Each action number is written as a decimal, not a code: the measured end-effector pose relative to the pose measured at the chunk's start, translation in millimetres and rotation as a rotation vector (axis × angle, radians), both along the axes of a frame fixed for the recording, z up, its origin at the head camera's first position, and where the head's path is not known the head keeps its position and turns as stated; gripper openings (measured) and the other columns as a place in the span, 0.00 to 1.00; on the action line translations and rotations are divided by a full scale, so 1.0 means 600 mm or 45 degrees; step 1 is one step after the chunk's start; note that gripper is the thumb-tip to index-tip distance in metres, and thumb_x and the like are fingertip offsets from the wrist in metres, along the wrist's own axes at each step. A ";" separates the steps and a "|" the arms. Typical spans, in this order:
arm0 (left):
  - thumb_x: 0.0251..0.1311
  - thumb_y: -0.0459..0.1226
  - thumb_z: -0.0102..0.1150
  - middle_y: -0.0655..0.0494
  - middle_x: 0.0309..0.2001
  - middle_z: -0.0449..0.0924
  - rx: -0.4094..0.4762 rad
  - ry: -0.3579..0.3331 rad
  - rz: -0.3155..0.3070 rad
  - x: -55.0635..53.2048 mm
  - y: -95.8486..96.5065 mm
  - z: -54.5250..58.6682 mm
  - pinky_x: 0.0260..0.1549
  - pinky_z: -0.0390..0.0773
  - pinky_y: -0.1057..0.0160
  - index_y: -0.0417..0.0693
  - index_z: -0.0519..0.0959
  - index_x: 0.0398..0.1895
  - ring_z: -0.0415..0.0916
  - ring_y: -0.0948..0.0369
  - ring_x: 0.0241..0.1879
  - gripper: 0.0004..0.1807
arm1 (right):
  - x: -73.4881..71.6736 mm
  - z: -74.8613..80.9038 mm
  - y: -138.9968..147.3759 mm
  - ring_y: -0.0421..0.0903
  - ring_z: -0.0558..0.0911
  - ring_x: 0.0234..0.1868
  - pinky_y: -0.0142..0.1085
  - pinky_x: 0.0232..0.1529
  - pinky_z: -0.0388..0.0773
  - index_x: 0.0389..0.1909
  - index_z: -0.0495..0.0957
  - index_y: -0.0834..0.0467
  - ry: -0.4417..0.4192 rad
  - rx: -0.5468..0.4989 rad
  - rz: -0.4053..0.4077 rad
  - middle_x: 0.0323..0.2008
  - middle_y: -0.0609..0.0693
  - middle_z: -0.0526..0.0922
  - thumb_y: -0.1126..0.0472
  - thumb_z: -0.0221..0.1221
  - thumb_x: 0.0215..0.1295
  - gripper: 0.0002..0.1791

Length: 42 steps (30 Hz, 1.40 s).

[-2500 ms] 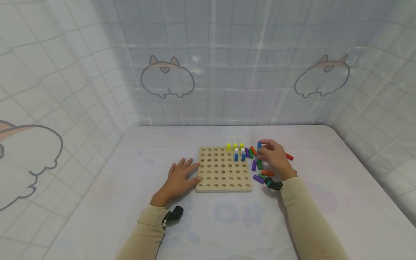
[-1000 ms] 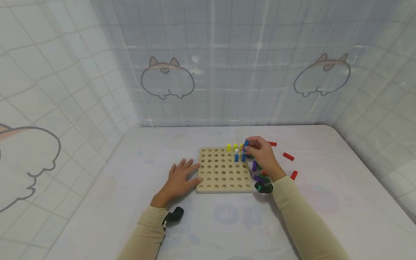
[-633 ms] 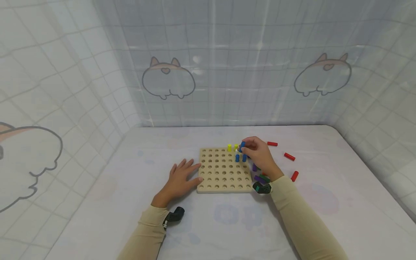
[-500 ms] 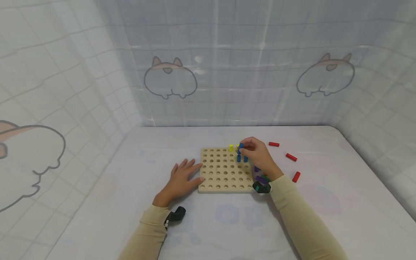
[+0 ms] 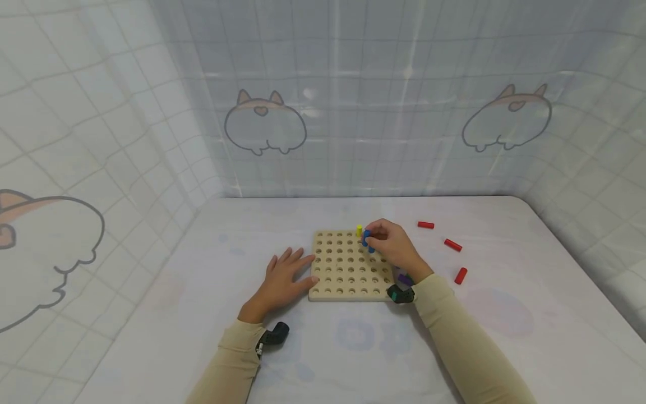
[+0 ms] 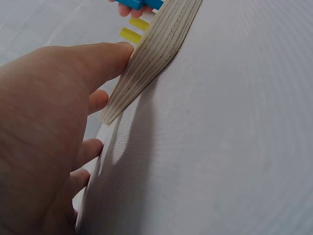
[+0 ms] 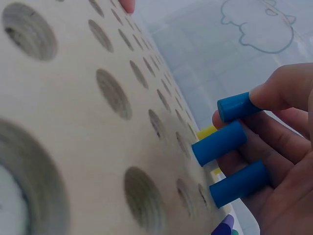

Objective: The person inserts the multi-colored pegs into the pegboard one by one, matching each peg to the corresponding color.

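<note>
My right hand (image 5: 395, 244) pinches a blue peg (image 7: 238, 105) between thumb and fingers, over the back right part of the wooden pegboard (image 5: 333, 275). In the right wrist view, the held peg is tilted, its free end pointing at the board. Two more blue pegs (image 7: 220, 143) stand in holes beside it, close to the palm and fingers. A yellow peg (image 5: 359, 230) stands at the board's back edge; other pegs there are hidden by the hand. My left hand (image 5: 280, 285) lies with spread fingers at the board's left edge, its thumb (image 6: 105, 61) touching the side.
Right of the board lie three red pegs (image 5: 453, 245) on the pale tabletop (image 5: 323, 359). A purple peg (image 5: 405, 279) shows beside the right wrist, and other loose pegs there are mostly covered by the arm. A patterned curtain (image 5: 363, 140) encloses the back and sides.
From right of the board, my right hand has carried the blue peg leftward, then slightly nearer and lower, over the board beside the standing blue pegs. My left hand stays at the left edge.
</note>
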<state>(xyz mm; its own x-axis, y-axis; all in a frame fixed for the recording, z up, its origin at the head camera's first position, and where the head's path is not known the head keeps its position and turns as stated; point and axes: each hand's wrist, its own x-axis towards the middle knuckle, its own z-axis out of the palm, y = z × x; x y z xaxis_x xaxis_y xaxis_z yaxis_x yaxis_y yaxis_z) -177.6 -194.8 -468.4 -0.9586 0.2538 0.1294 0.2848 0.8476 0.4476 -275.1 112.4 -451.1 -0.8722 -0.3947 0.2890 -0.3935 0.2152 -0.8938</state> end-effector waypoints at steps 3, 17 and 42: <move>0.67 0.59 0.55 0.46 0.76 0.58 0.001 0.000 0.003 0.000 -0.002 -0.003 0.70 0.34 0.34 0.56 0.69 0.73 0.42 0.42 0.77 0.35 | 0.002 -0.002 -0.003 0.48 0.85 0.47 0.42 0.45 0.81 0.48 0.78 0.59 -0.012 0.019 0.001 0.44 0.51 0.86 0.64 0.62 0.69 0.09; 0.67 0.59 0.55 0.48 0.77 0.56 -0.036 0.001 0.013 -0.006 0.000 -0.005 0.71 0.33 0.37 0.58 0.68 0.74 0.41 0.45 0.78 0.35 | -0.002 -0.007 -0.006 0.48 0.84 0.52 0.45 0.52 0.80 0.58 0.81 0.56 0.047 0.203 -0.041 0.50 0.49 0.86 0.60 0.62 0.70 0.17; 0.67 0.59 0.55 0.48 0.77 0.56 -0.033 0.000 0.012 -0.007 -0.001 -0.006 0.71 0.34 0.36 0.58 0.69 0.74 0.41 0.45 0.78 0.35 | 0.003 -0.006 -0.016 0.45 0.85 0.47 0.43 0.48 0.82 0.53 0.84 0.57 0.178 0.347 -0.077 0.45 0.47 0.87 0.62 0.64 0.67 0.14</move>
